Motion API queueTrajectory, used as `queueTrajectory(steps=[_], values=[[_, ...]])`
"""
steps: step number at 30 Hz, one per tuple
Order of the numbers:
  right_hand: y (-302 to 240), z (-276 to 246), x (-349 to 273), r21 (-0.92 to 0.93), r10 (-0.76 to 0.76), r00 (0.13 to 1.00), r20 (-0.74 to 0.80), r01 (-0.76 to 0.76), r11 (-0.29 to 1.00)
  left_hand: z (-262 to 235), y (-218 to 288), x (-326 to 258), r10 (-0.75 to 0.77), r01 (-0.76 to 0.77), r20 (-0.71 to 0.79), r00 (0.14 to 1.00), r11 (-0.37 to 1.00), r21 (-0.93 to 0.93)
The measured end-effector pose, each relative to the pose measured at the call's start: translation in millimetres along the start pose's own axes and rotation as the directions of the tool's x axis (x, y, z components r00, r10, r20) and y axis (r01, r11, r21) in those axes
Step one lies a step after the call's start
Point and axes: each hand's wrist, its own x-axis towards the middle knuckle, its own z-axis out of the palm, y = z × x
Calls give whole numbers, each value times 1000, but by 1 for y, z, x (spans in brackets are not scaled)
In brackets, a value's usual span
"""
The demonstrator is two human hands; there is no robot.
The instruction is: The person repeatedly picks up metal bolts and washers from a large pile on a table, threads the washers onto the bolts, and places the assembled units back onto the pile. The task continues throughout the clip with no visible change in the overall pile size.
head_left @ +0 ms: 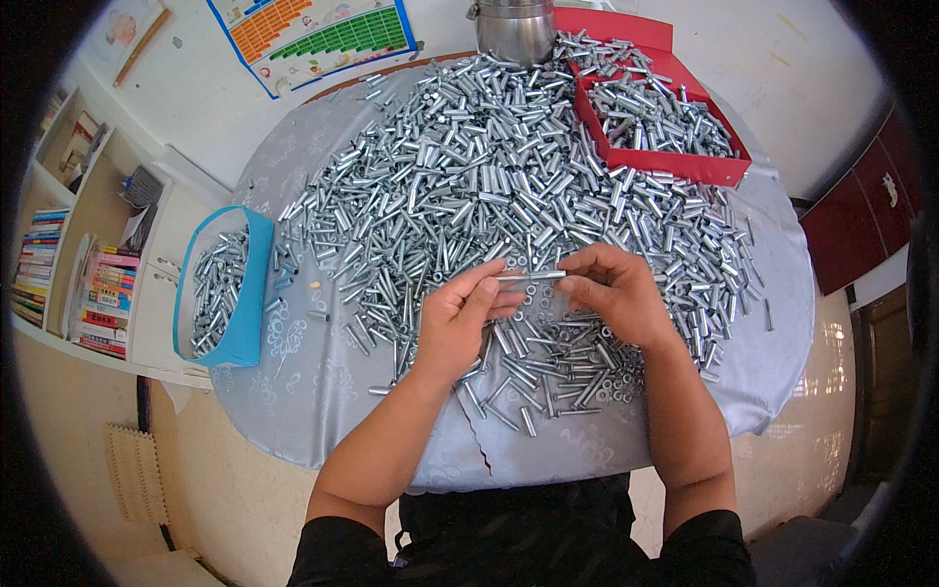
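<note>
Cloth-covered tabletop (pixel 328 421) bore heaped metal fasteners (pixel 421 186); left hand (pixel 455 318) and right hand (pixel 618 293) pinched opposite ends of one slim metal piece (pixel 534 277).

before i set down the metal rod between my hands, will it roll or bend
The metal rod may roll, since it looks slim and round. It is probably stiff, as its outline is straight. Its shiny surface might also feel slippery.

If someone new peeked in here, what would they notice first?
Probably the big heap of shiny metal pieces across the table. Then the red box at back right and blue bin at left, both holding more. Over the heap's near side, the left hand and right hand hold a slim metal piece.
</note>
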Motion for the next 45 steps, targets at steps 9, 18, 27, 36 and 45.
queueTrajectory(steps=[9,18,27,36,45], values=[[-7,0,0,110,57,998,5,-57,992,-4,4,2,-71,79,68,995,990,-120],[-2,7,-1,-39,49,999,2,-48,998,-1,-1,1,14,-16,84,996,1000,24],[-1,15,-4,-246,-45,997,-61,29,969,2,-1,-5,9,-22,80,997,987,157],[-1,-9,2,-527,-303,930,-209,154,836,-5,3,0,58,-42,-112,992,989,141],[9,-18,2,-836,-327,941,89,249,489,-3,0,0,62,-45,-121,991,989,138]])
